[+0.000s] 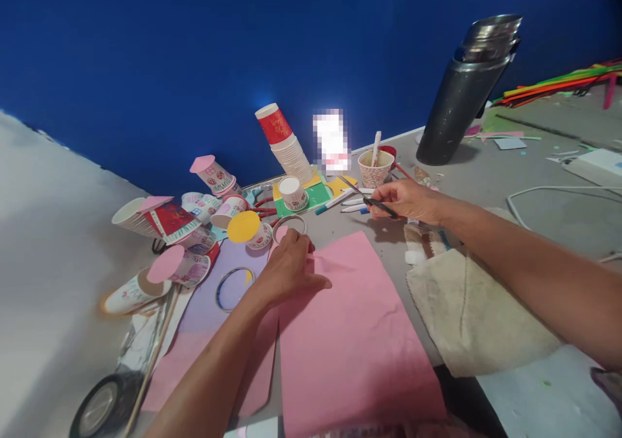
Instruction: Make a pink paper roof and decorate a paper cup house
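My right hand (403,201) grips a pair of dark scissors (381,206) by the handle, with the thin blade pointing up and left over several pens. My left hand (290,266) reaches over the upper left edge of a pink sheet of paper (350,334), thumb stretched out and fingers bent downward. Just beyond its fingertips lies a clear tape roll (305,225); whether they touch is hidden. Left of that hand is a paper cup (262,236) topped with a yellow disc (243,227). A second tape roll (217,295) rests on purple paper (201,315).
Decorated paper cups (187,266) crowd the left side. A cup stack (286,146) leans in view by the blue wall (194,49). A pen cup (375,169) and dark flask (459,101) stand at the back right. A beige cloth (476,315) lies beneath my right forearm.
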A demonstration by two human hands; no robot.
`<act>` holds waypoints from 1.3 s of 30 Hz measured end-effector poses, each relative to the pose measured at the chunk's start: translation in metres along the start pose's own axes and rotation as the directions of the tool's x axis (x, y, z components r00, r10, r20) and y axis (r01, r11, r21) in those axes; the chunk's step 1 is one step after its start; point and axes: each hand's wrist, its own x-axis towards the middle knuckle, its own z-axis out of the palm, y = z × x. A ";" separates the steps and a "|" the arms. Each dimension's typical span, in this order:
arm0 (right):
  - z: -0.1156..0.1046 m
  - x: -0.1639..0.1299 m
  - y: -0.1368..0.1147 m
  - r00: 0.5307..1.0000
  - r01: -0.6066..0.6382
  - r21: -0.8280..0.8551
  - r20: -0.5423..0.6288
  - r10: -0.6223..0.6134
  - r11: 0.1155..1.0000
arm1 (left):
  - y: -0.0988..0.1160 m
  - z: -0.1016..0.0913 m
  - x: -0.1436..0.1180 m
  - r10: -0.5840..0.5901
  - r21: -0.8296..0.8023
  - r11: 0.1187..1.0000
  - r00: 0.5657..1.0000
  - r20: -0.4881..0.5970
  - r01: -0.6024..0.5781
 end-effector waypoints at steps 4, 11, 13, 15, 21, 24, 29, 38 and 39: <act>0.002 -0.003 -0.005 1.000 -0.012 0.137 0.010 0.010 0.991 | 0.000 -0.001 -0.004 0.001 -0.028 1.000 0.999 -0.048 -0.003; 0.009 0.003 -0.010 0.997 -0.052 0.262 -0.038 0.064 0.964 | 0.000 0.008 -0.006 -0.013 -0.090 0.996 1.000 0.028 0.015; 0.012 0.005 -0.020 0.992 -0.090 0.351 -0.055 0.117 0.932 | 0.001 0.009 -0.006 -0.034 -0.096 0.995 0.996 0.082 0.042; 0.018 0.004 -0.033 0.985 -0.120 0.443 -0.058 0.162 0.888 | 0.001 0.008 -0.007 -0.049 -0.090 0.994 0.991 0.123 0.060; 0.057 -0.019 -0.044 0.998 -0.019 0.605 -0.040 0.055 0.796 | -0.003 0.003 -0.009 -0.029 -0.192 0.980 0.988 0.152 0.058; 0.067 -0.028 -0.025 0.999 0.004 0.623 -0.038 0.026 0.782 | -0.005 -0.006 -0.009 0.031 -0.317 0.948 0.986 0.166 0.023; 0.052 -0.026 -0.008 0.992 0.099 0.459 -0.115 -0.052 0.883 | -0.022 -0.030 -0.014 0.120 -0.477 0.879 0.965 0.235 0.006; 0.048 -0.025 -0.009 0.995 -0.045 0.142 0.095 0.031 0.989 | -0.054 -0.006 -0.018 0.051 -0.634 0.767 0.977 0.206 0.094; 0.047 -0.025 -0.010 0.995 -0.047 0.129 0.094 0.035 0.991 | -0.053 -0.004 -0.019 0.039 -0.653 0.752 0.982 0.185 0.093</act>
